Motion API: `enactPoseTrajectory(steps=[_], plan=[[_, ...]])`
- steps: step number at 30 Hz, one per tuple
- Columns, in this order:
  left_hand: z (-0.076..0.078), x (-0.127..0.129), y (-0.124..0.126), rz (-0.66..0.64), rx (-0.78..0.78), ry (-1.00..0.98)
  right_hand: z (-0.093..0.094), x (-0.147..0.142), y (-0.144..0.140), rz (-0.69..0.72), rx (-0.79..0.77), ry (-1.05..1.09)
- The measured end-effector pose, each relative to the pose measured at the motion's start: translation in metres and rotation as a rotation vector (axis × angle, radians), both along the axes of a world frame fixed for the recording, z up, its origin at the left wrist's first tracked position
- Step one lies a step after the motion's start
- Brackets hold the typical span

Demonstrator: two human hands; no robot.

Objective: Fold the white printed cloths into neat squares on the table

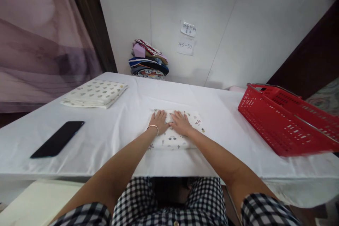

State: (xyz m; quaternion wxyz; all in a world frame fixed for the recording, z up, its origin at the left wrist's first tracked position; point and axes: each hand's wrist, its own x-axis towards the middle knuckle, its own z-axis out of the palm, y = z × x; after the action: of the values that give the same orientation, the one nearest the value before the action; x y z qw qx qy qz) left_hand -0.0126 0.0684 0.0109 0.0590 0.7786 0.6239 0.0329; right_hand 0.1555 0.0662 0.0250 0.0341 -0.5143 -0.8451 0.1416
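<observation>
1. Table (111, 137): draped in a white cloth, spanning the full width of the view. Serves as the work surface for everything listed below.
2. Red plastic basket (286, 123): at the right end of the table, tilted slightly toward the middle. No contents visible from this angle.
3. Folded white printed cloth (95, 93): at the far left of the table, squared into a flat rectangle, well apart from both hands. Judged finished and set aside.
4. Stack of folded coloured fabrics (148, 60): against the wall at the back of the table, several pieces high. Whether done or waiting cannot be told.
5. Black phone (58, 138): flat on the left side of the table, nearer the front edge than the folded white cloth, untouched.
6. Small printed cloth (174, 137): centre of the table, just in from the front edge, already reduced to a compact rectangle. Judged near the end of its folding; only flattening and removal from the work spot appear left.
7. Left hand (159, 120): palm down on the far left part of the small printed cloth, fingers spread, pressing flat. No pinch.
8. Right hand (181, 123): palm down just beside the left hand, fingers spread, pressing flat. Nothing pinched or lifted.
9. Paper notes (187, 37): two slips on the wall, handwritten, upper text not legible.
</observation>
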Motion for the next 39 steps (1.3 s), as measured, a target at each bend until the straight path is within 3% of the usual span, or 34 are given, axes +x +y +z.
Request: enactPoseTrajectory(steps=[3, 5, 9, 12, 15, 20, 25, 33, 39], plan=[[-0.002, 0.0, 0.0, 0.006, -0.001, -0.007, -0.003, 0.001, 0.007, 0.071, 0.011, 0.004], [-0.003, -0.001, 0.0, 0.019, 0.013, -0.024, -0.005, 0.018, 0.016, 0.04, 0.024, -0.027], [-0.006, -0.002, 0.001, 0.031, 0.023, -0.047, -0.004, 0.07, 0.036, -0.22, -0.012, -0.119], [-0.005, -0.002, 0.001, 0.022, 0.02, -0.051, 0.001, 0.089, 0.039, -0.343, -0.036, -0.156], [-0.003, -0.001, 0.0, 0.026, 0.011, -0.046, 0.003, 0.08, 0.022, -0.318, 0.025, -0.146], [0.0, 0.001, -0.001, 0.045, -0.016, -0.051, -0.006, 0.052, -0.016, -0.068, -0.004, -0.066], [0.001, 0.001, 0.0, 0.067, -0.048, -0.047, -0.008, 0.054, -0.014, -0.059, -0.005, -0.069], [0.001, 0.001, 0.0, 0.076, -0.075, -0.042, -0.005, 0.082, 0.0, -0.304, -0.054, -0.066], [0.004, 0.0, -0.002, 0.078, -0.082, -0.065, -0.006, 0.098, -0.033, -0.367, -0.037, -0.029]])
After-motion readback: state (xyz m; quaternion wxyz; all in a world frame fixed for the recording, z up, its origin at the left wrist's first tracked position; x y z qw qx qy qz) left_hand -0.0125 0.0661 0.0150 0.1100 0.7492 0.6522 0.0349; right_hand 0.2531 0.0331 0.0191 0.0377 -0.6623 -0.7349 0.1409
